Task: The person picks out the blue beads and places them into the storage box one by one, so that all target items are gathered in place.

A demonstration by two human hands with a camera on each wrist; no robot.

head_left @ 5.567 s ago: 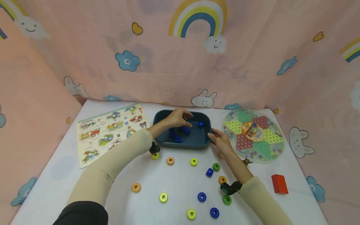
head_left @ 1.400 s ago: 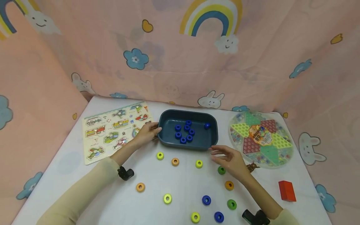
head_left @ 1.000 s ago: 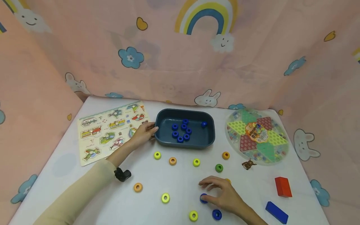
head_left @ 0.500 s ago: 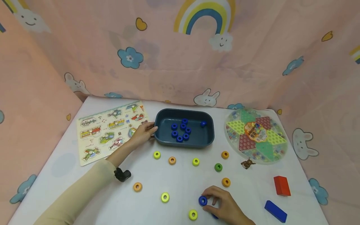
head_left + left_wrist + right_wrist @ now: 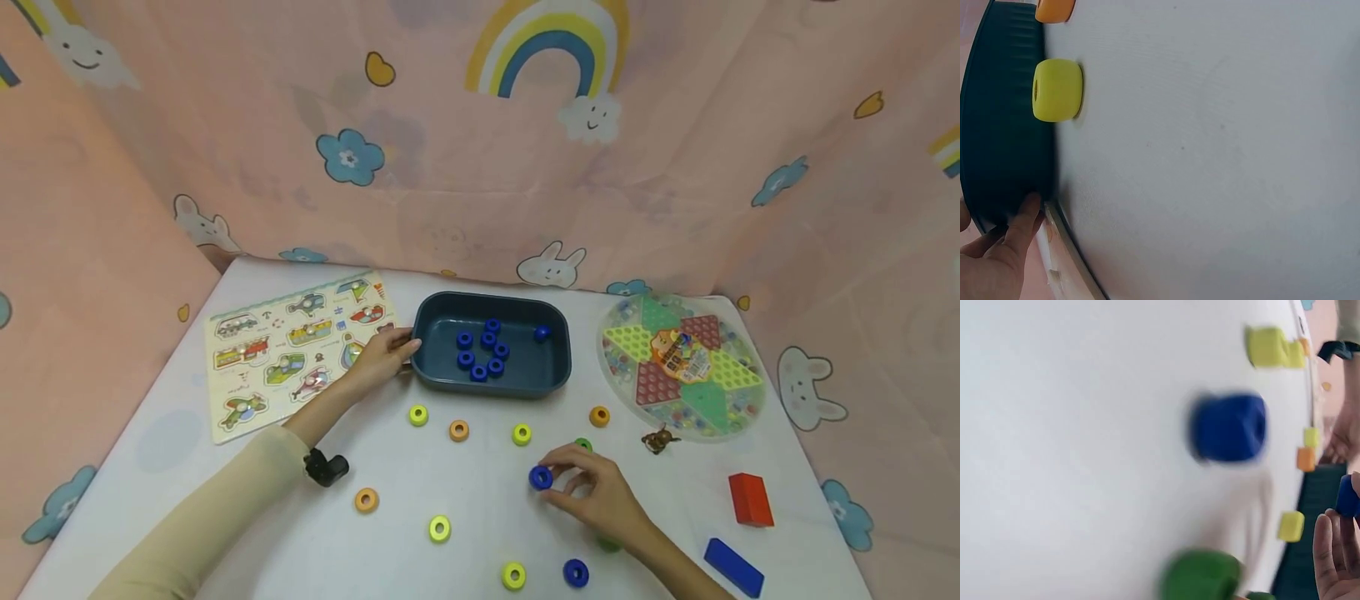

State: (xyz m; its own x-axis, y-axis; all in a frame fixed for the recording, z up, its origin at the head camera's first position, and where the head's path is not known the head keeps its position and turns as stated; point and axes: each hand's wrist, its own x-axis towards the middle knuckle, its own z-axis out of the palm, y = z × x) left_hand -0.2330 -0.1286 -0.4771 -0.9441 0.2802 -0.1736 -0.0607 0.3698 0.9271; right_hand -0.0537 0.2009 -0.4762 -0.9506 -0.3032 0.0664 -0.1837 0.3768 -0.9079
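My right hand pinches a blue ring-shaped bead between thumb and fingertips, above the table in front of the tray. The left hand grips the left end of the dark blue-green tray; the left wrist view has its fingers against the tray's outer side. Inside the tray lie several blue beads, with one apart at the right. Another blue bead rests on the table below the right hand. A green bead is partly hidden behind the right fingers, and a second green bead behind the wrist.
Yellow beads and orange beads are scattered over the white table. A picture puzzle board lies left, a round star-patterned game board right. Beside it are a small brown figure, a red block and a blue block.
The right hand left the tray's front, picked a blue bead off the table and lifted it back toward the tray. The left hand, earlier over the tray, now stays at its left end.
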